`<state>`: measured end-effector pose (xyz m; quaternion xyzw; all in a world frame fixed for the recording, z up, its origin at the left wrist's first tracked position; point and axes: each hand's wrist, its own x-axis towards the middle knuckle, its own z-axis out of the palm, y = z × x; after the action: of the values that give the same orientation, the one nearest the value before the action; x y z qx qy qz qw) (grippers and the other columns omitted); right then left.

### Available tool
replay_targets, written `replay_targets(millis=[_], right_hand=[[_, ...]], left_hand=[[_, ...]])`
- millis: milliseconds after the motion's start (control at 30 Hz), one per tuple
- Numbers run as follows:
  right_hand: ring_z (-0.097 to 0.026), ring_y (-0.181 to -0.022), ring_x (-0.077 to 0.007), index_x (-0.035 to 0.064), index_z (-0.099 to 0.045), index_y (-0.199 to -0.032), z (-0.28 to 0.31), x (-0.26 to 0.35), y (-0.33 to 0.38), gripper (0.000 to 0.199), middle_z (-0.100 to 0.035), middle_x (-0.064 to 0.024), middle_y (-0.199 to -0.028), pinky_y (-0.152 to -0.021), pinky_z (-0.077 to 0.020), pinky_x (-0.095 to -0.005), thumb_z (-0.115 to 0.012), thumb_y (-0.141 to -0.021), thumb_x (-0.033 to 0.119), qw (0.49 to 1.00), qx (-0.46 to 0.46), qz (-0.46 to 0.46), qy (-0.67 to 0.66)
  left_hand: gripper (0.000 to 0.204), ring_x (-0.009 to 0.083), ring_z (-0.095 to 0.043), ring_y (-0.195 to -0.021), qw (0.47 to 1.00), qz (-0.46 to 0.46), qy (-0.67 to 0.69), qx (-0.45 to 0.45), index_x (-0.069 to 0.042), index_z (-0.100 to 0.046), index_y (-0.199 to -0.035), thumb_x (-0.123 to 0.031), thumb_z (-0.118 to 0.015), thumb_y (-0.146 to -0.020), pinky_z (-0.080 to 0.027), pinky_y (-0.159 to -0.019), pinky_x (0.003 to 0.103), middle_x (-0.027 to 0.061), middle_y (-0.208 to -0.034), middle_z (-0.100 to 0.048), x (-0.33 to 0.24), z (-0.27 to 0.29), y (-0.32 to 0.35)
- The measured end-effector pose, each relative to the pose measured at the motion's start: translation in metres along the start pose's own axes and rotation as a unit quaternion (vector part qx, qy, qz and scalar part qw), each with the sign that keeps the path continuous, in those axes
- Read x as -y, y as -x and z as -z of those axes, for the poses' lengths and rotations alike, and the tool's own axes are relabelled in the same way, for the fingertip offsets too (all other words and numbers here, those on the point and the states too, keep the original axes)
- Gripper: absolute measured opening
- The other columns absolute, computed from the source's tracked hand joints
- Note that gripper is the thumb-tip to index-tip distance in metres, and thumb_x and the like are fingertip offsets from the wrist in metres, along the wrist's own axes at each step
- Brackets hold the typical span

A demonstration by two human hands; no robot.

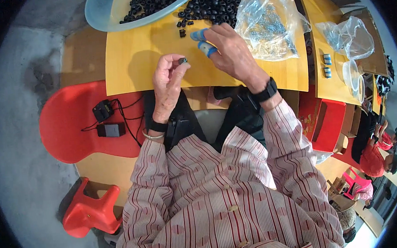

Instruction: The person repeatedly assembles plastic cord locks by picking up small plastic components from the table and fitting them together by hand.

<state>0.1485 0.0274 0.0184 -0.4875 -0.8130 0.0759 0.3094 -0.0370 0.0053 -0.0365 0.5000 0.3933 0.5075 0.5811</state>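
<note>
Between the thumb and fingertips of my left hand (168, 82) is a small black round part (183, 60), held over the table's near edge. My right hand (231, 49) hovers to the right above the yellow tabletop (133, 66). Blue bands wrap its thumb and a finger; those tips are slightly apart, with nothing visible between them. Just beyond them, a single black part (182, 33) lies apart from a heap of similar hollow black parts (216, 7). A clear plastic bag (265, 29) of small shiny metal pieces lies right of my right hand.
A pale blue basin (98, 14) with more black parts stands at the far left. On a red chair (66, 123) rest black adapters with cables (110, 129). A red stool (92, 210) stands lower left. Right are a red box (328, 125), another table (335, 86) and other people.
</note>
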Motion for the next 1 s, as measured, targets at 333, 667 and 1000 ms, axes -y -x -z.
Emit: replay_targets(millis=[333,667,1000], right_hand=[[-0.056,-0.095,-0.0247,0.0156,-0.062,-0.105,-0.036,0.002,-0.022,0.029,-0.057,-0.007,-0.098,-0.081,-0.0484,-0.0395,-0.063,-0.076,0.012,0.976,0.087,0.014,0.2],[-0.056,-0.096,-0.025,0.0082,-0.061,-0.101,-0.021,-0.013,0.003,0.026,-0.057,-0.0071,-0.096,-0.082,-0.0482,-0.0359,-0.061,-0.074,0.009,0.984,0.079,0.044,0.153],[-0.059,-0.095,-0.0281,0.005,-0.059,-0.11,0.001,-0.006,0.021,0.036,-0.063,-0.0111,-0.104,-0.082,-0.0497,-0.0354,-0.06,-0.075,0.001,0.99,0.105,-0.053,0.076]], left_hand=[[0.017,0.0111,-0.057,-0.085,1.0,0.008,-0.011,0.007,-0.001,-0.053,-0.105,-0.005,-0.058,-0.09,-0.045,-0.08,0.024,0.0036,-0.09,-0.059,0.002,0.006,0.002],[0.016,0.0112,-0.057,-0.085,1.0,0.002,-0.001,0.018,-0.001,-0.053,-0.105,-0.003,-0.058,-0.09,-0.045,-0.082,0.024,0.0034,-0.09,-0.058,0.004,0.005,0.0],[0.019,0.0078,-0.054,-0.079,1.0,-0.012,0.001,0.005,-0.001,-0.053,-0.104,0.0,-0.06,-0.086,-0.043,-0.074,0.021,0.0015,-0.086,-0.057,0.002,0.0,0.001]])
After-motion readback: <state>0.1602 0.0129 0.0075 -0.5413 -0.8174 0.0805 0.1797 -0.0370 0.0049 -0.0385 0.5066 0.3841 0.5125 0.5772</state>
